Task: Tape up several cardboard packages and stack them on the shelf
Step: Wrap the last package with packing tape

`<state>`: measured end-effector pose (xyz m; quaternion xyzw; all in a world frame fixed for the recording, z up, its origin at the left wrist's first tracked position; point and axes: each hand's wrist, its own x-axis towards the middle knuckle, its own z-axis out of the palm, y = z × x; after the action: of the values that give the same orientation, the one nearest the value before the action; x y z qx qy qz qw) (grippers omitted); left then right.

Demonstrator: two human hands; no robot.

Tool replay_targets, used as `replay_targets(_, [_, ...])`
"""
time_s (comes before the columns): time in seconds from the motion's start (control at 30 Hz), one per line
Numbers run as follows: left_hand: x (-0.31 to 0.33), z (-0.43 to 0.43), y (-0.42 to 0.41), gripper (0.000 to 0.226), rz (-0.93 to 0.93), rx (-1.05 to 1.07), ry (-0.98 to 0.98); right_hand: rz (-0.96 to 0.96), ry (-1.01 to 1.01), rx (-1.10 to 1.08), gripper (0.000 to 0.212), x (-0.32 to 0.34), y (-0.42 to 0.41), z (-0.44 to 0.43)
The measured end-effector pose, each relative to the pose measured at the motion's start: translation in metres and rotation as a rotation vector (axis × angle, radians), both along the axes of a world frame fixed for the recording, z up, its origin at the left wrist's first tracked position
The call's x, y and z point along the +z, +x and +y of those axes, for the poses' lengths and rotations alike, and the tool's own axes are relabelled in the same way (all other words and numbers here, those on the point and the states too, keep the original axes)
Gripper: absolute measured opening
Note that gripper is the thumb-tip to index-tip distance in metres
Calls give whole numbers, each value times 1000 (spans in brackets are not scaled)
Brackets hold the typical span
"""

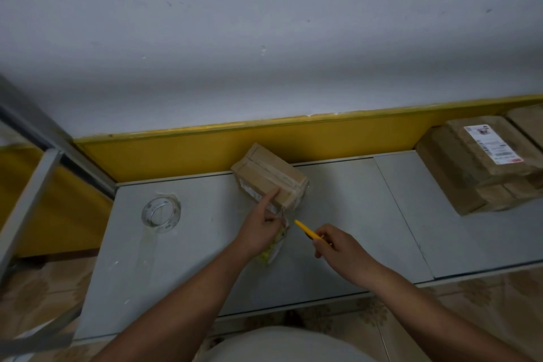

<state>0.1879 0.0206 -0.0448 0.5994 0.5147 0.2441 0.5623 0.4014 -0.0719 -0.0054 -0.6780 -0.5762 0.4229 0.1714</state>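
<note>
While the left hand (pixel 258 229) pins the box (pixel 269 178) with a straight index finger (pixel 273 194) on its near top edge, its other fingers are curled; a thin strand (pixel 282 214) of tape seems to run from the box corner down to them, can't tell if they actually pinch it; right hand (pixel 338 245) is wrapped round a yellow cutter (pixel 307 230), tip aimed at that strand, just short of it. Box sits skewed on the grey shelf (pixel 338 200) near the back rail, taped along the top seam and across one end; roll (pixel 161 214) lies flat well to the left; stack (pixel 482 164) of sealed boxes at the right end.

Risks, my read:
- cutter tip is near the left fingers; a slip or overshoot on the cut likely hits skin
- strand looks slack; slack tape tends to fold round the blade instead of parting, then sticks to itself or tears ragged
- one finger is a weak hold on a small box; a tug on the tape may spin or drag it and lift the end strip
- clear tape over grey is hard to see; easy to miss the cut line
- crumpled yellow-green bag (pixel 271 250) lies under the left hand; a loose sticky end could snag it
</note>
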Motion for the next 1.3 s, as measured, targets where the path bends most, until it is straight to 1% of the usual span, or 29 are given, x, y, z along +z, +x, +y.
replay_targets(0.1, [3, -1, 0, 73, -5, -7, -4, -23, -29, 38, 8, 3, -1, 5])
replay_targets(0.43, [17, -3, -2, 75, 96, -54, 47, -99, -119, 104, 22, 23, -10, 22])
replay_targets(0.53, [16, -2, -1, 76, 146, -68, 59, -149, -160, 133, 32, 24, -16, 31])
replay_targets(0.6, [16, -1, 1, 77, 157, -76, 64, -130, -200, 120, 37, 25, -19, 36])
replay_targets(0.67, [15, 0, 1, 78, 159, -75, 66, -99, -237, 98, 37, 23, -16, 35])
replay_targets(0.73, [13, 4, -4, 79, 172, -78, 77, -113, -265, 105, 37, 17, -9, 30])
replay_targets(0.8, [9, 8, -10, 78, 178, -92, 84, -182, -263, 129, 34, 4, 2, 20])
replay_targets(0.9, [7, 11, -18, 77, 196, -131, 141, -337, -174, 171, 23, -24, 15, 4])
replay_targets(0.97, [5, 10, -23, 77, 260, -188, 209, -452, -83, 215, 22, -43, 20, -2])
replay_targets(1.03, [2, 9, -28, 79, 359, -253, 295, -527, -6, 252, 28, -61, 23, -5])
replay_targets(1.13, [-4, 6, -37, 83, 558, -335, 430, -570, 7, 248, 30, -76, 26, -5])
replay_targets(1.23, [-17, -4, -55, 87, 736, -372, 453, -597, 8, 233, 32, -81, 28, -6])
replay_targets(1.3, [-28, -11, -67, 82, 807, -410, 490, -579, -8, 219, 34, -81, 28, -5])
